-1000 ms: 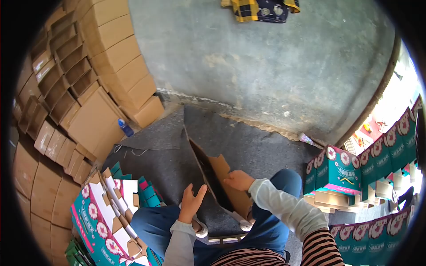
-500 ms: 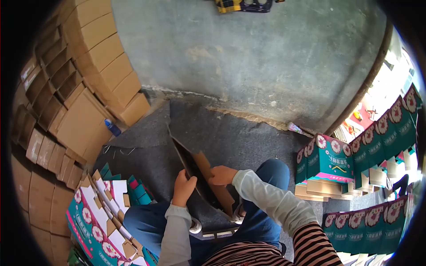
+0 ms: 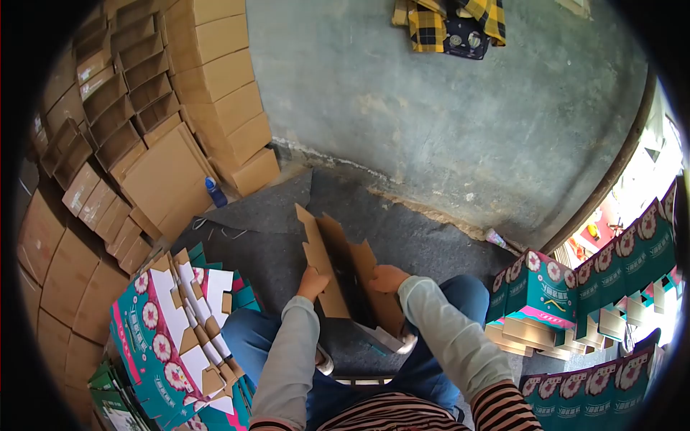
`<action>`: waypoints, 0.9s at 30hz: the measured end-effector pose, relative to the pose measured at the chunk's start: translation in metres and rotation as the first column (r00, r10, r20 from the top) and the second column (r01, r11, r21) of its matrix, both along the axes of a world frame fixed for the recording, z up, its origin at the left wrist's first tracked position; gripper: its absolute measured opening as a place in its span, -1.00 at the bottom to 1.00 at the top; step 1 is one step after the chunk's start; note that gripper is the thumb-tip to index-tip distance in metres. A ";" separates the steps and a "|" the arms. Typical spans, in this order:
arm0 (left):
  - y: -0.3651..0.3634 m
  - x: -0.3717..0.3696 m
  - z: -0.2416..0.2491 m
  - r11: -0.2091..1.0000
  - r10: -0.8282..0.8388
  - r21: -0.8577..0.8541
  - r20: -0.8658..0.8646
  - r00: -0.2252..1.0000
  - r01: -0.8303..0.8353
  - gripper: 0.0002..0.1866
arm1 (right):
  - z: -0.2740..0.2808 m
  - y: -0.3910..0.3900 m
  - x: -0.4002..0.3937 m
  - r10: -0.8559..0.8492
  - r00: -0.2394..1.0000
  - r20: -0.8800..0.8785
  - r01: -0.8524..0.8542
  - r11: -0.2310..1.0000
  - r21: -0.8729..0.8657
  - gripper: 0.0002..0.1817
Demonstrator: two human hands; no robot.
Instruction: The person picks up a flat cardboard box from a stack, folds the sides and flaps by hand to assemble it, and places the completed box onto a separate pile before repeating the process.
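**Grey wall (image 3: 431,122) ahead, carton (image 3: 316,248) held open between both grips**

Beyond the left grip (image 3: 314,282) and right grip (image 3: 389,278) lies dark floor (image 3: 273,223). Each pinches an opposite side of the carton, its dark inside showing between them. Spreading those sides looks like the step in hand; continuing would call for an even outward pull. Printed boxes (image 3: 154,345) lean outward of the left grip.

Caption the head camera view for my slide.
Two hands, left and right, hold a partly open cardboard box above a dark floor mat.
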State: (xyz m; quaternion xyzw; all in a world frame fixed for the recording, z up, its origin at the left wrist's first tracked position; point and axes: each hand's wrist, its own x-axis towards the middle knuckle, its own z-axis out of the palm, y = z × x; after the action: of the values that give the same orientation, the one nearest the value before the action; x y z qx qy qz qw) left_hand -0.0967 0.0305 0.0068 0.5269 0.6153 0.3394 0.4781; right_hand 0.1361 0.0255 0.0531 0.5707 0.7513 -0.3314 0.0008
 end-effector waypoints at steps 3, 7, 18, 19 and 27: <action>-0.002 -0.007 -0.022 0.972 -0.088 0.191 -0.236 0.968 0.135 -0.36 | -0.020 0.002 0.009 -0.009 0.999 -0.043 0.013 0.995 0.103 -0.62; -0.040 -0.004 0.005 0.915 -0.149 0.263 -0.484 0.862 0.306 -0.21 | 0.005 0.013 0.031 -0.027 1.000 -0.014 0.029 0.988 0.154 -0.63; -0.084 0.064 0.029 0.965 -0.090 0.064 -0.827 0.556 0.253 -0.15 | -0.007 0.040 0.017 0.037 0.999 -0.021 -0.031 0.976 0.218 -0.64; -0.080 0.069 0.028 0.966 -0.091 0.055 -0.840 0.535 0.251 -0.15 | -0.008 0.042 0.019 0.065 0.998 -0.008 -0.062 0.973 0.221 -0.65; -0.070 0.096 0.009 0.982 -0.094 -0.020 -0.913 0.398 0.187 -0.21 | 0.014 0.001 0.026 -0.122 0.906 -0.406 0.371 0.693 0.619 -0.65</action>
State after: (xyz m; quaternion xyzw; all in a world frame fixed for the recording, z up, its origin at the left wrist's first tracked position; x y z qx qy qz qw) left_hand -0.0004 -0.0395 0.0159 0.6963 0.7140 -0.0162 0.0717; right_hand 0.1617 0.0261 0.0673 0.5629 0.7236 -0.1200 -0.3811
